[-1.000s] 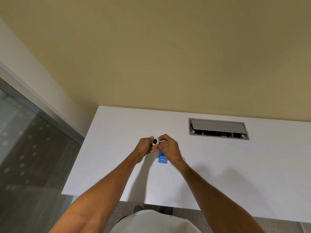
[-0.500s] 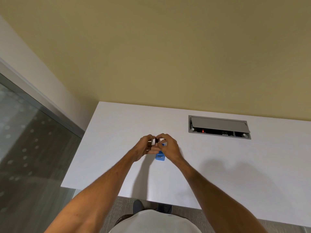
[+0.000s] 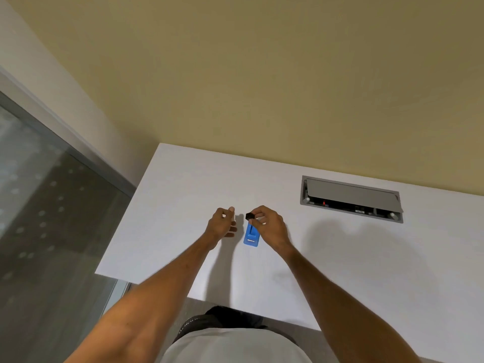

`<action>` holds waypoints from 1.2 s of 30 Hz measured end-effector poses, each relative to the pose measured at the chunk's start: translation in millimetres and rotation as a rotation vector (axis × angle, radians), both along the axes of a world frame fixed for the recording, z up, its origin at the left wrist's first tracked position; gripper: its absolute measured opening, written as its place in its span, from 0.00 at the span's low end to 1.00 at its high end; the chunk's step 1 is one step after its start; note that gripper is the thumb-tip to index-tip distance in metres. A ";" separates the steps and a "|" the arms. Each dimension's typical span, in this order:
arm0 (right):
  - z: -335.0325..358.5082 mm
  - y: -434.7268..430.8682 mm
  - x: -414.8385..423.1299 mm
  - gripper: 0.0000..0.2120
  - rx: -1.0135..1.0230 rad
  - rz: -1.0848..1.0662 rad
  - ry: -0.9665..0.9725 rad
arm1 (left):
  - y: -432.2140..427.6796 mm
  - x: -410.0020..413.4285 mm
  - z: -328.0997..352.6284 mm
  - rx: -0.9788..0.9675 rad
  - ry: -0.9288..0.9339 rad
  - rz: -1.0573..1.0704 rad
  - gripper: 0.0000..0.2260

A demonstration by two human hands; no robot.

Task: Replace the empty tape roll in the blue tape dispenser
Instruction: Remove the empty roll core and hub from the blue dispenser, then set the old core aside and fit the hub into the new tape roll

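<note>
The blue tape dispenser [image 3: 251,236] lies on the white table [image 3: 340,258] between my hands, its far end hidden under my right fingers. My right hand [image 3: 269,226] hovers just above it and pinches a small black spindle [image 3: 248,216] between thumb and fingertips. My left hand [image 3: 222,224] is a little to the left of the dispenser, apart from it, fingers curled around a small white piece [image 3: 224,215] that looks like the empty tape roll, mostly hidden.
A grey cable box [image 3: 351,199] with its lid raised is set into the table at the back right. The table's left edge [image 3: 123,218] drops off beside a glass partition [image 3: 39,205]. A yellow wall stands right behind the table.
My hands were together over the dispenser holding the white roll on its black spindle. They have since drawn apart: the spindle stays in my right hand, the white piece in my left.
</note>
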State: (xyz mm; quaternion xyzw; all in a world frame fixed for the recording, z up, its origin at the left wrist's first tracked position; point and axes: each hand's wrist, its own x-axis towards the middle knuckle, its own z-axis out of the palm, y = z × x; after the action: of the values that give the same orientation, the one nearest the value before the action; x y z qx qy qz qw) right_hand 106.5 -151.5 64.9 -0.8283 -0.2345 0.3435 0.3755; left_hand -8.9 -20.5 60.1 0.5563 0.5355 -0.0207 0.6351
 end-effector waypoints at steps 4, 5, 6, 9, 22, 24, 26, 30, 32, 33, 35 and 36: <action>-12.9 10.2 1.7 0.06 -0.038 -0.029 0.007 | 17.2 -1.5 -11.3 0.165 0.093 -0.110 0.20; -16.0 12.9 2.1 0.07 -0.037 -0.031 0.014 | 23.3 -1.7 -14.1 0.224 0.127 -0.164 0.20; -19.4 16.1 2.2 0.07 -0.031 -0.033 0.012 | 29.4 -1.8 -17.1 0.283 0.156 -0.210 0.20; -29.2 29.0 2.8 0.06 -0.070 -0.041 -0.033 | 44.5 -2.1 -27.9 0.405 0.193 -0.291 0.15; -76.0 49.6 -11.8 0.05 -0.079 -0.141 0.040 | 84.9 -0.6 -78.1 0.480 0.250 -0.503 0.21; -78.7 49.5 -12.6 0.05 -0.083 -0.153 0.038 | 88.7 1.5 -80.6 0.475 0.263 -0.524 0.21; -80.1 49.3 -13.5 0.05 -0.095 -0.168 0.035 | 90.2 3.2 -82.1 0.474 0.274 -0.555 0.21; -79.8 47.7 -12.6 0.05 -0.094 -0.172 0.040 | 88.3 4.7 -85.2 0.494 0.298 -0.604 0.22; -79.1 48.0 -10.3 0.06 -0.092 -0.171 0.036 | 88.5 5.2 -85.6 0.500 0.310 -0.604 0.22; -78.4 47.9 -8.8 0.06 -0.092 -0.167 0.030 | 88.7 5.5 -85.5 0.498 0.313 -0.602 0.22; -76.7 47.4 -6.0 0.07 -0.092 -0.148 0.015 | 88.5 5.4 -83.8 0.491 0.320 -0.594 0.23; -75.5 46.6 -5.1 0.07 -0.089 -0.141 0.010 | 87.5 5.5 -81.8 0.485 0.320 -0.584 0.23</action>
State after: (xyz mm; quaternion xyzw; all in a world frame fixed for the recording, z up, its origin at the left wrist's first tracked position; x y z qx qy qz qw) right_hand 101.5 -104.9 -10.6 -0.8569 -0.1581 0.3305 0.3626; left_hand -3.5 67.0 -21.6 0.8083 0.4365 -0.1596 0.3616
